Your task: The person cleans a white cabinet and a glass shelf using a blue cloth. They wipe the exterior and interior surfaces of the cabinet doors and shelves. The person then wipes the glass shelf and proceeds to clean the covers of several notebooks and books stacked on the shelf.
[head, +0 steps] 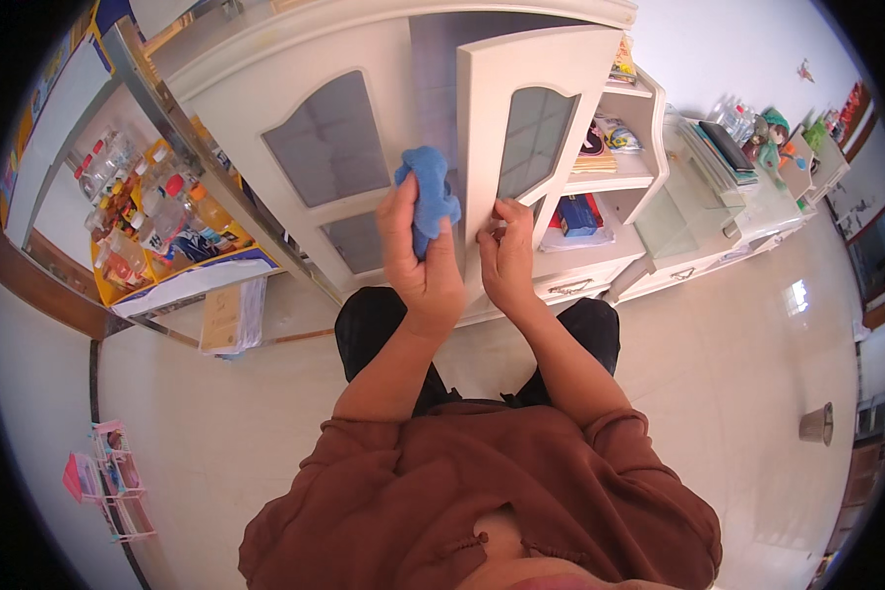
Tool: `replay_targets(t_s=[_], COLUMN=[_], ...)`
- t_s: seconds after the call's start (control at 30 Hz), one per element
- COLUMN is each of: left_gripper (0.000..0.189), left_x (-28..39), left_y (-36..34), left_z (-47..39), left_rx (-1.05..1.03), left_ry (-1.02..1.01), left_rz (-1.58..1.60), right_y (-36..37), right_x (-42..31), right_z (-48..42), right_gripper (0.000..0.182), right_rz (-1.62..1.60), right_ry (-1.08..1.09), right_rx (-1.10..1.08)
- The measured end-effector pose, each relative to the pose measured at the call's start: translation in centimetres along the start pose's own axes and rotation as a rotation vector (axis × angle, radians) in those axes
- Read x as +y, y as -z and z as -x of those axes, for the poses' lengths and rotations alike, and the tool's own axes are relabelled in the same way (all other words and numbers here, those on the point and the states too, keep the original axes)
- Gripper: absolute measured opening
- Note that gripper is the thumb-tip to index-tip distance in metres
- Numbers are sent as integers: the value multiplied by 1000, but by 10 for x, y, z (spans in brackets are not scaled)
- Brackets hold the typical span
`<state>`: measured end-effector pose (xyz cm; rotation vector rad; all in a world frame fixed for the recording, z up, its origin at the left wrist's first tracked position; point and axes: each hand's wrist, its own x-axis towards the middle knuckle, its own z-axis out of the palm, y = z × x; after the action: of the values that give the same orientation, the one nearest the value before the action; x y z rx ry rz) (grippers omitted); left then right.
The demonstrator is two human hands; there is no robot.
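Note:
In my left hand (422,258) is a bunched blue cloth (429,198), held up in front of a white cabinet. My right hand (507,254) grips the lower part of a white cabinet door (476,147) with a glass panel, which stands swung out. Its fingertips curl at the door's frame, partly hidden. The left cabinet door (394,74), also glass-paneled, lies behind the cloth and looks closed. Between the two doors the cabinet's interior shows, greyish and shaded.
At left, a metal-framed rack holds a yellow tray (164,274) of drink bottles. Open shelves (616,181) with packets and a blue box adjoin the door. A glass-topped sideboard (708,192) extends right. A small bin (816,425) and a pink rack (118,472) stand farther off.

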<state>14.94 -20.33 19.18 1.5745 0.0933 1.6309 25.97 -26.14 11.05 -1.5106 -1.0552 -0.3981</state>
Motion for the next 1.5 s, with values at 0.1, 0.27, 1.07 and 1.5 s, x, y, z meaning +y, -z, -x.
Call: replay_targets(t_s=[0.1, 0.27, 1.07, 1.5], left_gripper=[47, 46, 45, 63], left_x=[-10, -20, -41, -127], left_y=[7, 7, -13, -11], left_z=[-4, -2, -5, -75], left_rx=[21, 4, -177, -326], left_ry=[-9, 127, 508, -565], left_rz=[-4, 37, 329, -1037], right_y=[-11, -30, -24, -2], right_x=[-1, 9, -38, -39], right_z=[-10, -33, -23, -164], right_gripper=[57, 60, 52, 54], right_rz=[17, 140, -632, 288], right_ry=[9, 121, -182, 433], right_rx=[-31, -23, 6, 459])
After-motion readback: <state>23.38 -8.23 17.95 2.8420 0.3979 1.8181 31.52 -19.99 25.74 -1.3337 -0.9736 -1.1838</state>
